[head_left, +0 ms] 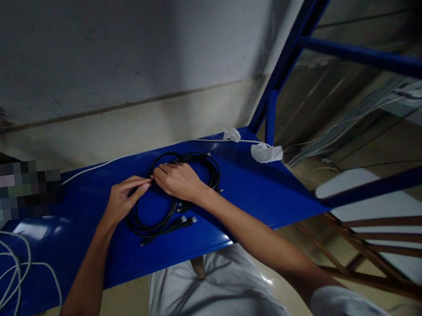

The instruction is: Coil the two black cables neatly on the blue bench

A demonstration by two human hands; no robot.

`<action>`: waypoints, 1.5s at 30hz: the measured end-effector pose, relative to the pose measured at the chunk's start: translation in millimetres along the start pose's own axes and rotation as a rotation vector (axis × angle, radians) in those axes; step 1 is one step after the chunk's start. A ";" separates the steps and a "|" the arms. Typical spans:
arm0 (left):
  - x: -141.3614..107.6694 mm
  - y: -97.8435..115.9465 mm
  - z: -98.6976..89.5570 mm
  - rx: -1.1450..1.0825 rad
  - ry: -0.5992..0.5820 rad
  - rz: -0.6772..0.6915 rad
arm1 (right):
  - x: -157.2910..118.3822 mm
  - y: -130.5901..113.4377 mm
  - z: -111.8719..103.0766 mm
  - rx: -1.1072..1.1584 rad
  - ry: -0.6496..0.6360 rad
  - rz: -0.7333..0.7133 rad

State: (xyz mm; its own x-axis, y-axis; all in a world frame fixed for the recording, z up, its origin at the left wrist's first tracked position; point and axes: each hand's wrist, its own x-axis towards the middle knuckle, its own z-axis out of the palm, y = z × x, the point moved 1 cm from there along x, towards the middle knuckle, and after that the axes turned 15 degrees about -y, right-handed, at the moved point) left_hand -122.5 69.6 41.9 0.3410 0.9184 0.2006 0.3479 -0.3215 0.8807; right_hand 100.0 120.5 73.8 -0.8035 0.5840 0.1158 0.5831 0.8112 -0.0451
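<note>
Black USB cables [154,230] lie in loose coils on the blue table [254,193], with several silver-tipped plugs at the near side. My left hand [127,196] is at the upper left of the coils, thumb and fingers pinched on a black cable. Beside it my right hand [179,181] has curled fingers at the same spot, back of the hand up; the fingertips and what they grip are hidden. A second coil of black cable [212,165] lies behind and to the right of my right hand.
White cables [17,258] loop over the table's left end, near a pixelated area. A thin white cord [119,159] runs along the back edge to crumpled white pieces [266,152]. Blue frame bars [273,114] rise at right, by a wooden chair [381,229].
</note>
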 end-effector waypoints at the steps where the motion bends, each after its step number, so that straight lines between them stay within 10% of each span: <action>1: 0.3 -0.6 0.5 0.001 -0.004 0.005 | 0.1 -0.2 0.7 -0.005 0.005 -0.009; 22: 2.1 0.5 4.3 -0.044 -0.063 -0.067 | -0.4 2.1 3.7 0.027 0.020 -0.138; 36: 3.5 -4.2 -2.2 -0.122 0.107 -0.110 | -3.5 1.4 1.1 0.174 0.122 -0.155; 45: 5.4 -8.1 0.2 -0.468 0.104 -0.212 | 0.6 7.3 12.9 0.140 0.138 -0.240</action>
State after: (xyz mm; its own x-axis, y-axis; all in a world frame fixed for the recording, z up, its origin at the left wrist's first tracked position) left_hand -123.3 77.1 35.7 0.2088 0.9778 0.0174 -0.0355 -0.0102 0.9993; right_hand 102.2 127.3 60.7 -0.8867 0.3728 0.2733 0.3482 0.9276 -0.1354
